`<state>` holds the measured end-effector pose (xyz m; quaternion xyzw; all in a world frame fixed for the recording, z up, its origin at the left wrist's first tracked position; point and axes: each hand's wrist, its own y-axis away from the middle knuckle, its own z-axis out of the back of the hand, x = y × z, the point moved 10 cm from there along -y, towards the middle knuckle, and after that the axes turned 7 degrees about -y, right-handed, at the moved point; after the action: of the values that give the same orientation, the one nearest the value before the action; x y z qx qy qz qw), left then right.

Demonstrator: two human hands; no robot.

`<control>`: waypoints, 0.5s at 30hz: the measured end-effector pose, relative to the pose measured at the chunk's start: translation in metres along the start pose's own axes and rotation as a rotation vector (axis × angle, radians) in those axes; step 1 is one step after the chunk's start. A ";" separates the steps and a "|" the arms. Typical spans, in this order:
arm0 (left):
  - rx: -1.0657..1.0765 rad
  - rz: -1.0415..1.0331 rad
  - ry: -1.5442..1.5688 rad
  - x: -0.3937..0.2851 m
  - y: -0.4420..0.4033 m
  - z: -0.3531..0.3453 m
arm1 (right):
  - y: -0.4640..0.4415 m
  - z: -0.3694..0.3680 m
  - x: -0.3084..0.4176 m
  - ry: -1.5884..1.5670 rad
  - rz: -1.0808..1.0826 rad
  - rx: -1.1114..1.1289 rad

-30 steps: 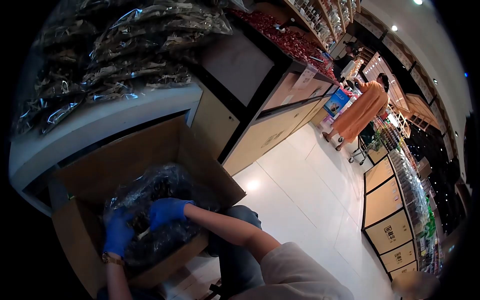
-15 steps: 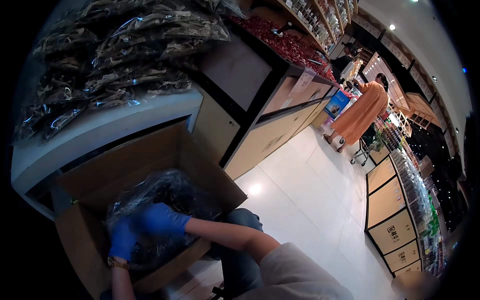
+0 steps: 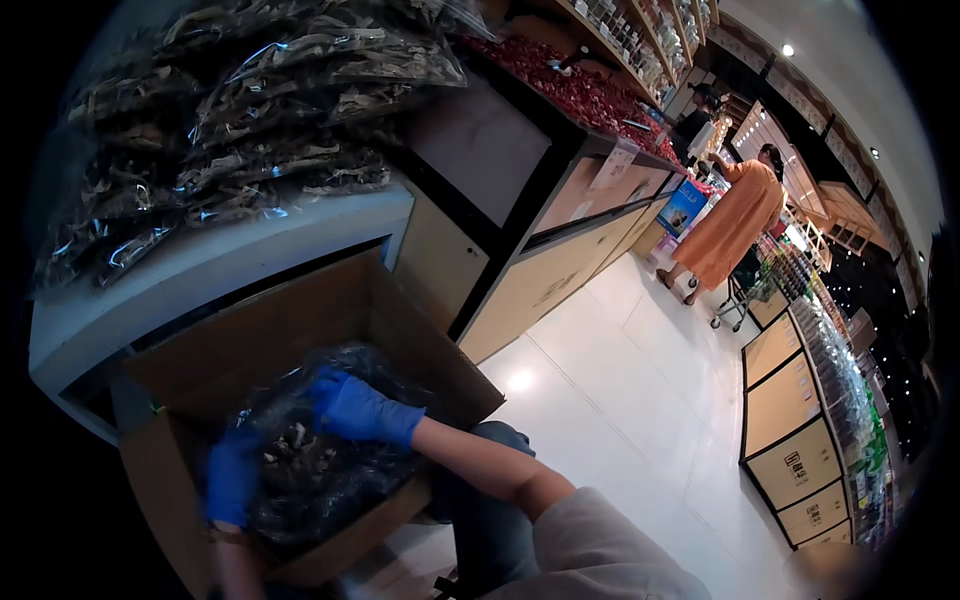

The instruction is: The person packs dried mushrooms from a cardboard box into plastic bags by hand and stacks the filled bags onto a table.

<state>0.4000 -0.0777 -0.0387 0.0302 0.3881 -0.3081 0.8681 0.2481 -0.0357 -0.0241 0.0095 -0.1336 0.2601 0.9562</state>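
Note:
A clear plastic bag [image 3: 345, 490] lines an open cardboard box [image 3: 290, 315] low in front of me. Greyish dried pieces [image 3: 300, 450], too dim to name exactly, show through the bag's mouth. My right hand [image 3: 365, 408], in a blue glove, has its fingers curled on the bag's upper edge. On the bag's left side is my left hand [image 3: 232, 475], also blue-gloved with a watch at the wrist. Motion smears its fingers, so its grip is unclear.
Clear bags of dried goods [image 3: 270, 110] are piled on a white-edged counter [image 3: 210, 240] above the box. A bin of red dried chillies [image 3: 560, 85] stands beyond. Down the tiled aisle [image 3: 600, 380], a person in an orange dress [image 3: 735, 210] stands beside a cart [image 3: 730, 305].
My hands have moved apart, the right one up and to the right, the left one slightly down and left. The bag's mouth now shows the dried pieces inside.

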 end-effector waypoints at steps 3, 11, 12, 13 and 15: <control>-0.021 0.005 0.041 -0.022 0.004 0.013 | 0.006 0.016 0.015 0.093 0.114 -0.116; -0.074 0.051 0.128 -0.022 0.008 0.021 | 0.024 0.067 0.030 -0.056 0.250 -0.522; -0.095 0.007 0.106 -0.023 0.006 0.012 | 0.015 0.043 0.006 -0.101 0.051 -0.260; -0.060 -0.005 0.152 -0.023 0.010 0.005 | 0.013 0.035 -0.011 -0.125 -0.068 -0.209; -0.088 -0.065 -0.082 -0.039 -0.001 0.011 | 0.015 0.059 0.010 -0.006 0.129 -0.322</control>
<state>0.3864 -0.0617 -0.0036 -0.0333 0.3662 -0.3195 0.8734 0.2343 -0.0225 0.0343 -0.1515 -0.1767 0.2963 0.9263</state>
